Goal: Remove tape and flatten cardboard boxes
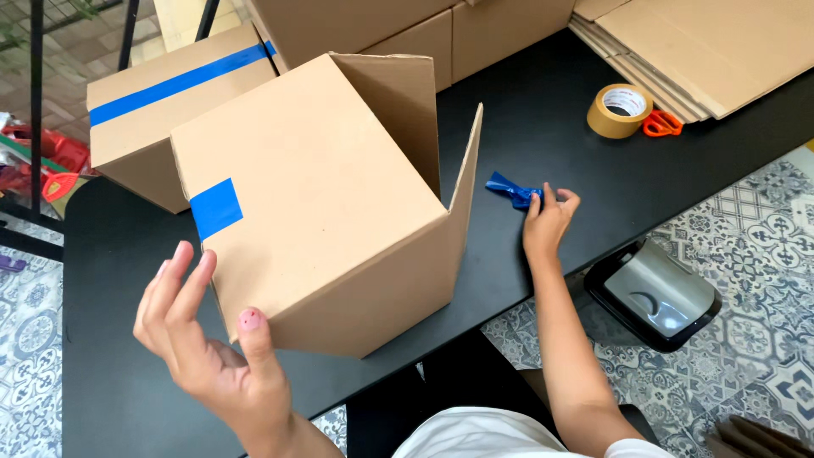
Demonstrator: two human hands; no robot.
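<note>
Your right hand point(549, 219) rests on the black desk point(543, 127) with its fingertips pinched on a crumpled strip of blue tape point(511, 190); the strip trails up and to the left from your fingers, so its long axis runs on a slant toward the open cardboard box point(322, 212). That box sits just left of the tape, tipped onto its side with the opening and two loose flaps facing right, toward your right hand. A square of blue tape remains on the box's left face. Your left hand point(212, 339) is spread open, fingers apart, at the near-left corner of the box; whether the thumb touches the cardboard, you cannot tell from this view. So the tape lies by your right hand, well apart from the left, with the box between the two. Behind stands a second box with a blue tape band point(170, 89), and at the far right of the desk a roll of brown tape point(619, 110) lies just beside orange-handled scissors point(662, 125) and a stack of flat cardboard point(704, 51).
</note>
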